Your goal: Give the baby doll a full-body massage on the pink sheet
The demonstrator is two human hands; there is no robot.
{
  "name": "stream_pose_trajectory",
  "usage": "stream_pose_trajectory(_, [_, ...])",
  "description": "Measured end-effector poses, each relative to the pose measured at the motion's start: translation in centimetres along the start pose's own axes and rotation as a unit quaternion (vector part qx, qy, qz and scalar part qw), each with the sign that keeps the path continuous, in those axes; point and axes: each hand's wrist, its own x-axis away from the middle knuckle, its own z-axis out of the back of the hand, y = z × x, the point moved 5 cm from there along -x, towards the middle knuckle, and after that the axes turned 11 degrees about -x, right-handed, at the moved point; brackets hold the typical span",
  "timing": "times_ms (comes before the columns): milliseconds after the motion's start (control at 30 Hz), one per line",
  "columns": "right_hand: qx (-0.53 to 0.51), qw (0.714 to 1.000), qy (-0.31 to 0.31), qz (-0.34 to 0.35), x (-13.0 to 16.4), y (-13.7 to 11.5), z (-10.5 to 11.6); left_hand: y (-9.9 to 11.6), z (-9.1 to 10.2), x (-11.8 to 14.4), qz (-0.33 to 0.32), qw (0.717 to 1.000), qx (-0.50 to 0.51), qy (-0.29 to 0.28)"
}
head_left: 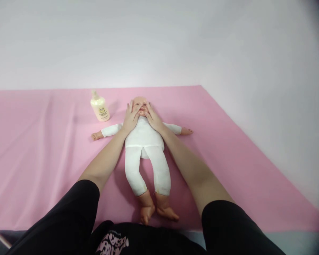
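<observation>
Doll: a baby doll (145, 136) in a white suit lies face up on the pink sheet (42, 148), head toward the far edge, bare feet toward the near edge, arms spread to either side.
Left hand: the left hand (131, 117) rests flat against the side of the doll's head, fingers (129, 108) spread and extended, laid on the cheek rather than curled round anything.
Right hand: the right hand (153, 118) mirrors it on the other cheek, its fingers (149, 107) likewise flat and loose, touching the face without gripping it.
Bottle: a cream-coloured pump bottle (99, 107) stands upright near the far edge of the sheet, just beside the doll's head on the left and apart from both hands; neither hand touches it.
Done so far, as I judge it: the doll is laid out and dressed, the bottle is set within reach, and both palms are already on the face, so the handling of the face looks under way.
Left, as I judge it: I cannot tell whether any lotion is on the hands or the face; the body, arms and legs stay covered by the white suit and untouched.
Surroundings: a pale wall behind the sheet; black sleeves at the near edge.
</observation>
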Motion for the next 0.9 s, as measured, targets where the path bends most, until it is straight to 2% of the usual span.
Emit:
stream_pose_trajectory(167, [0.033, 0.999, 0.006, 0.025, 0.1, -0.6, 0.0, 0.4, 0.0, -0.1, -0.006, 1.000, -0.001, 0.000])
stream_pose_trajectory(433, [0.010, 0.999, 0.039, 0.036, 0.5, -1.5, 0.4, -0.1, -0.2, 0.1, -0.012, 1.000, -0.008, -0.009])
stream_pose_trajectory(733, [0.010, 0.998, 0.057, -0.001, 0.7, -1.4, 0.5, -1.8, -0.9, 0.4, 0.073, 0.997, 0.037, -0.007])
stream_pose_trajectory(900, [-0.013, 0.994, 0.080, -0.079, 0.7, 0.1, 0.7, -3.3, -1.4, 0.6, 0.151, 0.985, 0.077, 0.000])
